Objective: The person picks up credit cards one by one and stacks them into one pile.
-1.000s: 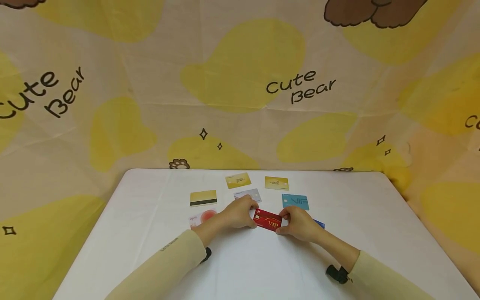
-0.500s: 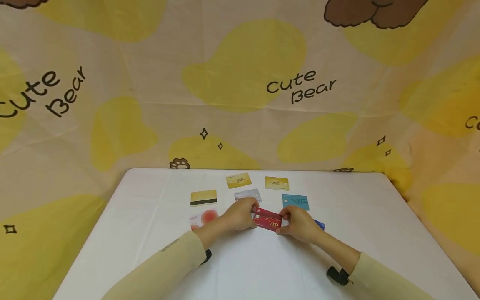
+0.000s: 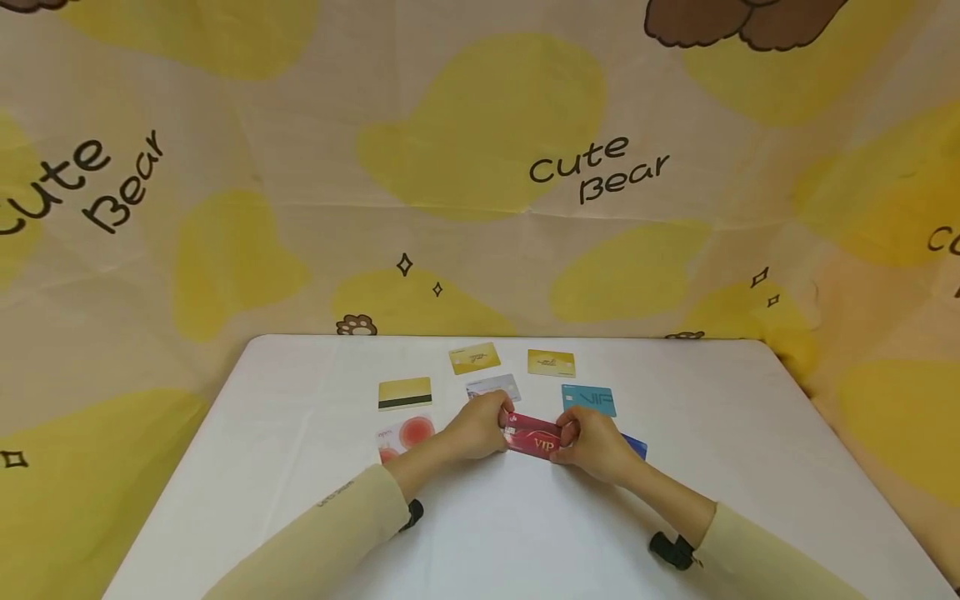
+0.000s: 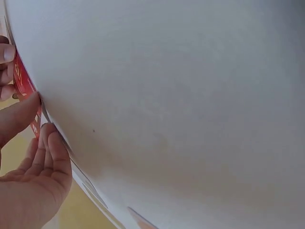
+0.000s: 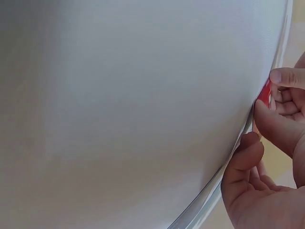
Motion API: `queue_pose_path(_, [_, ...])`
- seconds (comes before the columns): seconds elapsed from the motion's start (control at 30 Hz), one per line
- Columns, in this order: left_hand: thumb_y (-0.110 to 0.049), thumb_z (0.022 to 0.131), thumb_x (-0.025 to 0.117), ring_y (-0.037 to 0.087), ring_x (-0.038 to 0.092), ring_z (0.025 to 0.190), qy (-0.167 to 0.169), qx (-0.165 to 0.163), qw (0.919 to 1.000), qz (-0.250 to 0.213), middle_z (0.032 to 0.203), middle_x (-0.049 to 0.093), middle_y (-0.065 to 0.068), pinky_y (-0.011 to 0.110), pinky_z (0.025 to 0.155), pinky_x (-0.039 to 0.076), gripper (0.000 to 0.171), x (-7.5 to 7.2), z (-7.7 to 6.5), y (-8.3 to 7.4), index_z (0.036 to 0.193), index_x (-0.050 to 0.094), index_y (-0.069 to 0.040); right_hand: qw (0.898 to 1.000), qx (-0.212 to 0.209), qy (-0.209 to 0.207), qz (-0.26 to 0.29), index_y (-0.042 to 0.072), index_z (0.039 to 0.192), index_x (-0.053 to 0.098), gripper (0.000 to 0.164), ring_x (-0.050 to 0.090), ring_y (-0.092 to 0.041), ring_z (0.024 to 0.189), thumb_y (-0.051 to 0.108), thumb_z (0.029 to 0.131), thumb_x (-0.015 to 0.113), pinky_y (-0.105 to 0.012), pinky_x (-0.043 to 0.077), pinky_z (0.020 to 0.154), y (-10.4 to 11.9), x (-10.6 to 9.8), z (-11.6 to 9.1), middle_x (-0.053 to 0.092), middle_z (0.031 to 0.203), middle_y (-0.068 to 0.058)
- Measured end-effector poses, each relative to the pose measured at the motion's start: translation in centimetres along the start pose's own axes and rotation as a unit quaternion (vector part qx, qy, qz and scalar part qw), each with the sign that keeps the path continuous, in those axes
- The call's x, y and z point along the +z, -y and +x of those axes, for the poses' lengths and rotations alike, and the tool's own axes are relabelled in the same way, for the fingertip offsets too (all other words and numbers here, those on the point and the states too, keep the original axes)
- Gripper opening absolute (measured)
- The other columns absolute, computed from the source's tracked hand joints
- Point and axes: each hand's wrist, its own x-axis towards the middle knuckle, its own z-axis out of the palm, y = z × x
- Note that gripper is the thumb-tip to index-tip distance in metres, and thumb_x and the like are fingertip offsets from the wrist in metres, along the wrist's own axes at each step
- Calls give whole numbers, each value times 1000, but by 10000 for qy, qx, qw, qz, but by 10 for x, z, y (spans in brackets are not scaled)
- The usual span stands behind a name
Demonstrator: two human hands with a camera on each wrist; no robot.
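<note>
A red card marked VIP is held face toward the head camera, between both hands. My left hand pinches its left end, thumb below and index finger at the upper corner. At the opposite end, my right hand pinches it between thumb and fingers. Light glares off the face of the card. In the left wrist view the same red card shows edge-on at the far left, beside the left thumb. The right wrist view has a sliver of the red card between both thumbs.
On the white table lie several other cards: gold ones at the back, a striped gold one, a pale one with red circles, a silver one, a teal one and a blue one partly behind the right hand.
The red card has tilted, and its face now looks paler with glare. Both hands keep their grip in nearly the same place. The other cards stay put.
</note>
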Motion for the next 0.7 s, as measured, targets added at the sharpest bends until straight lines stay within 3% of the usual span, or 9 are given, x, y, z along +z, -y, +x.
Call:
queue_pose_path(0.3, [11, 78, 79, 16, 55, 71, -231, 26, 9989, -407, 75, 61, 3, 26, 67, 50, 30, 0, 1, 3, 104, 67, 3, 9995, -22, -185, 246, -3, 108, 66, 27, 57, -17, 74, -1, 87, 82, -26, 52, 65, 1, 0, -1, 60, 79, -3])
queue_pose_path(0.7, [11, 79, 74, 12, 55, 68, -517, 21, 9936, -1000, 76, 65, 5, 22, 59, 46, 29, -6, -8, 3, 107, 71, 8, 9957, 192, -156, 893, -6, 116, 66, 26, 67, -19, 65, 0, 93, 76, -31, 60, 62, 9, -7, -2, 66, 81, -6])
